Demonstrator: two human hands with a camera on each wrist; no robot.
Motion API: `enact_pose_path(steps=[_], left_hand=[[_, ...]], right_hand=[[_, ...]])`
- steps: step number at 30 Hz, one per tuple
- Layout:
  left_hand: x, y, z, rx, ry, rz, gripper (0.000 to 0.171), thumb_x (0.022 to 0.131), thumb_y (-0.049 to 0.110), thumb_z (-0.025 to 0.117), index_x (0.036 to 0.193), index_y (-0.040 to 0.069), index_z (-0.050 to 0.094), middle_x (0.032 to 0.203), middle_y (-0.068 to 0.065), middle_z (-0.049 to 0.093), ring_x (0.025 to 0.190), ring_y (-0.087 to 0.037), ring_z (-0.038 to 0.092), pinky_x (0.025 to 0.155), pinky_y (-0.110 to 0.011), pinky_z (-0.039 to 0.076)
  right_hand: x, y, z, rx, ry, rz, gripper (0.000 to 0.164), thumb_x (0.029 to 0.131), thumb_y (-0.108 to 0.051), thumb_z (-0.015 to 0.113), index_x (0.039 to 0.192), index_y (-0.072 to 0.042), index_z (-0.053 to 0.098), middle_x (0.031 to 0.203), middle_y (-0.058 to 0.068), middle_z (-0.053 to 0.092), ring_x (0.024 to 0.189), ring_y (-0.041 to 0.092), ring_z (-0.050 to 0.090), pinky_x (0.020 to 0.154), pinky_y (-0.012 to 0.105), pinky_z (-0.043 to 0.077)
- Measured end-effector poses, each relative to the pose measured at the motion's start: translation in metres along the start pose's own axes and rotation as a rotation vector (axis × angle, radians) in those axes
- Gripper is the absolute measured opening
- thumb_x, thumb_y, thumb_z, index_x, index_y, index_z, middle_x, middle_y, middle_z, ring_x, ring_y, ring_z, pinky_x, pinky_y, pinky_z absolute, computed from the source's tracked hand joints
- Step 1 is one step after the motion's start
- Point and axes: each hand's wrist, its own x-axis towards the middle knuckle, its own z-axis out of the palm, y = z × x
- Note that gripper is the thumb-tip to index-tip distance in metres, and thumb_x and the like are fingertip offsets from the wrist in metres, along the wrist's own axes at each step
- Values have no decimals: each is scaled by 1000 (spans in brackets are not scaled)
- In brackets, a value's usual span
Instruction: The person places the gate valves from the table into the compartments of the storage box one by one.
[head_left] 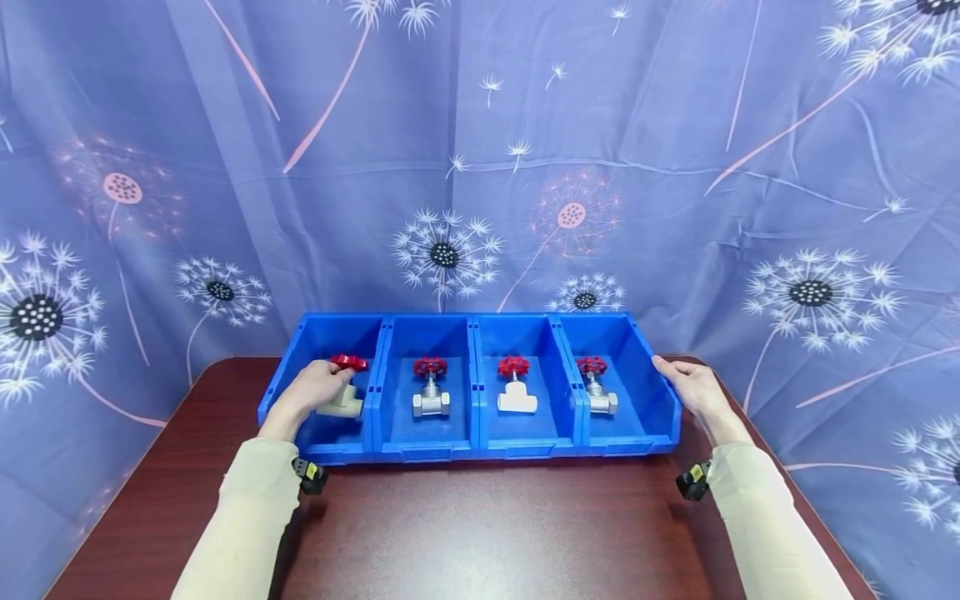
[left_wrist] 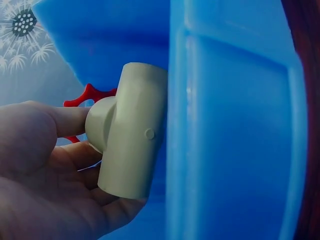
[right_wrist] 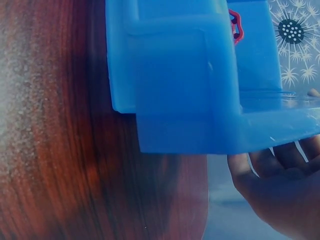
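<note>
In the head view my left hand point(head_left: 311, 390) is inside the leftmost blue bin point(head_left: 330, 457), holding a beige plastic valve point(head_left: 345, 404) with a red handwheel. The left wrist view shows the valve's tee-shaped body point(left_wrist: 132, 140) tilted near the bin wall, with thumb and fingers round its neck. At the far right, my right hand point(head_left: 697, 390) grips the outer wall of the rightmost bin point(head_left: 663, 392). From the right wrist, the fingers point(right_wrist: 272, 162) lie against the wall's outer side and a thumb tip shows at its rim.
Two metal valves point(head_left: 431, 403) point(head_left: 602, 402) and a white plastic valve point(head_left: 517, 400), all with red handwheels, lie in the other bins, one in each. The joined bins stand on a dark wood table point(head_left: 480, 525). Behind hangs a blue dandelion-print curtain point(head_left: 360, 225).
</note>
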Motion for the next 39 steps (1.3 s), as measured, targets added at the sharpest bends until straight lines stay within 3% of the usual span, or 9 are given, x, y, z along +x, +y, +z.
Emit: enact_pose_path(steps=[4,10,16,22,31,39], left_hand=[[6,-1,-1,-7,-9,-21,33,104,26,46,79,5,52,70,-6,47,67,-20,50,58,-30,37],[19,-10,1,-16,-25,-69,32,105,27,45,83,4,53,72,-7,46,67,-20,50,58,-29,39],[28,-18,6,-8,-21,-54,31,104,24,45,80,6,52,73,-6,47,67,-20,50,60,-31,39],[31,-23,7,24,-20,-67,32,103,24,44,79,6,54,75,-8,47,71,-22,53,65,-33,40],[35,-28,9,13,-46,-125,32,103,26,43,84,5,55,74,-7,48,63,-18,51,60,-32,40],[35,-29,10,11,-35,-126,31,103,26,43,83,6,54,76,-8,47,70,-21,51,64,-33,39]], right_hand=[[-1,-1,0,2,-3,9,84,89,-67,53,134,4,54,133,30,52,113,42,56,93,52,48],[-1,-1,0,10,6,8,80,89,-65,55,131,3,57,129,27,56,104,34,60,87,46,52],[0,0,-1,60,9,-3,74,90,-60,59,128,3,59,98,8,69,81,16,64,71,33,55],[1,0,-1,76,5,-3,67,90,-57,61,120,3,62,82,-2,66,76,13,63,67,30,54],[3,1,0,40,14,-7,70,89,-61,60,120,2,63,89,2,67,80,16,63,69,30,53],[3,1,0,20,11,-7,74,88,-64,58,124,1,62,102,7,67,87,18,63,73,31,53]])
